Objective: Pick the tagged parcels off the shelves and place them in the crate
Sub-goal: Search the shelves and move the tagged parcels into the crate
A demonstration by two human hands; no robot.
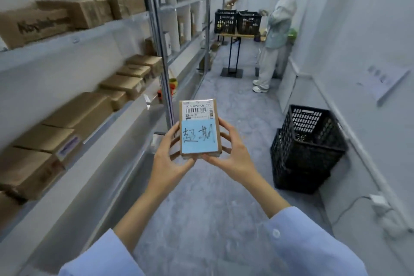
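Note:
A small brown cardboard parcel [200, 127] is held upright in mid-air above the aisle floor. It carries a white barcode label at the top and a blue handwritten tag below. My left hand [167, 159] grips its left edge and bottom corner, and my right hand [230, 152] grips its right edge and bottom. Two stacked black plastic crates [307, 148] stand on the floor by the right wall, to the right of the parcel. More brown parcels [85, 112] lie along the metal shelves [125, 119] on the left.
Two people stand at the far end of the aisle beside a small table [237, 35] with two black crates [237, 21] on it. A white power strip and cable [378, 205] lie on the floor at the right wall. Grey floor runs down the aisle.

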